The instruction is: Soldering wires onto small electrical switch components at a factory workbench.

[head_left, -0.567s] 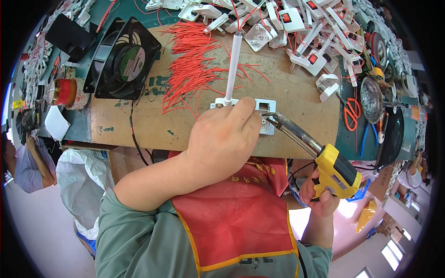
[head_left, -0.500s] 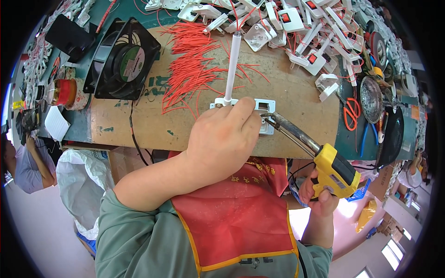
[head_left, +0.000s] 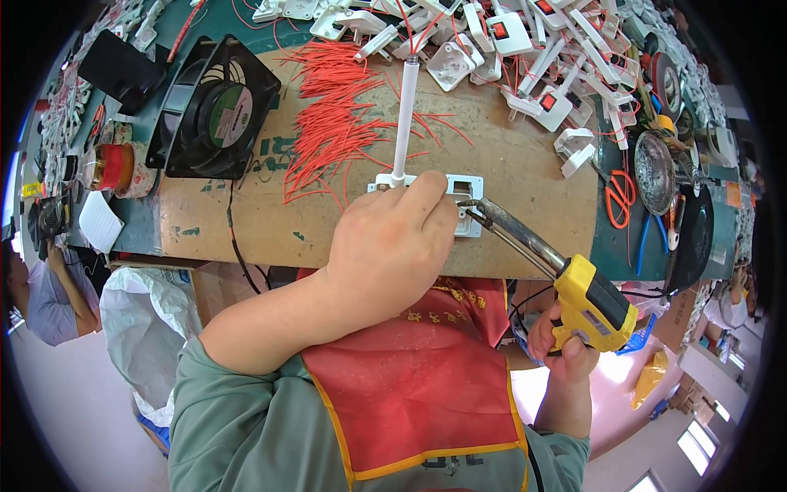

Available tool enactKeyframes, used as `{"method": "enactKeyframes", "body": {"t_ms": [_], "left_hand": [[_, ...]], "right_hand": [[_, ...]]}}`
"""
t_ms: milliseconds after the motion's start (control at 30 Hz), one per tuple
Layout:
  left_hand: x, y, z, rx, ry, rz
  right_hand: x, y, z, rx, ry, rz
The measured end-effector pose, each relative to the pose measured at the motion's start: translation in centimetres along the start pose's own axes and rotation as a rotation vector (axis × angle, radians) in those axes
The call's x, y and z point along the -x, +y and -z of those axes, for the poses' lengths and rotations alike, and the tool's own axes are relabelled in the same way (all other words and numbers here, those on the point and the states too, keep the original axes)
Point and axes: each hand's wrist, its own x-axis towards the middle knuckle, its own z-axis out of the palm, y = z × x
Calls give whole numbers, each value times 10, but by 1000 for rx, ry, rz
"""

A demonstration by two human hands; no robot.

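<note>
My left hand (head_left: 392,238) is closed over a white plastic housing (head_left: 467,187) on the board, its fingertips hidden beneath the hand. From the housing's far side a white tube (head_left: 405,123) stands up, with red wires (head_left: 410,31) coming out of its metal-ringed end. My right hand (head_left: 566,340) grips a yellow and black soldering gun (head_left: 594,302). Its long metal barrel points left, and the tip meets the housing's open inside beside my left fingers. What the left fingers pinch there cannot be made out.
Cut red wires (head_left: 332,115) lie in a heap beyond my left hand. A black fan (head_left: 220,111) stands to the left. White housings with red switches (head_left: 551,102) pile up at the far right. Red-handled scissors (head_left: 620,199) and a metal dish (head_left: 653,164) lie right.
The housing, tube and my left hand have shifted very slightly left in the picture. Both hands keep their holds, and the soldering tip stays at the housing.
</note>
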Motion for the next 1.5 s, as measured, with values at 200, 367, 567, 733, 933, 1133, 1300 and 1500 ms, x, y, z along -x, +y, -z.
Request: {"method": "enactKeyframes", "body": {"t_ms": [200, 367, 567, 733, 933, 1133, 1300, 1500], "left_hand": [[0, -1, -1, -11, 2, -9], [0, -1, -1, -9, 13, -16], [0, 0, -2, -19, 7, -15], [-1, 1, -1, -11, 5, 7], [-1, 1, -2, -3, 16, 5], [-2, 2, 0, 8, 19, 10], [-2, 1, -1, 8, 17, 9], [-2, 1, -3, 2, 56, -19]], "right_hand": [[-1, -1, 1, 7, 6, -21], [-2, -2, -1, 4, 6, -20], [-4, -5, -3, 21, 5, -16], [-4, -6, -6, 16, 9, -20], [-3, 1, -1, 21, 14, 11], [-2, -1, 0, -1, 9, -46], [0, 1, 1, 27, 12, -35], [2, 5, 2, 36, 1, -18]]}}
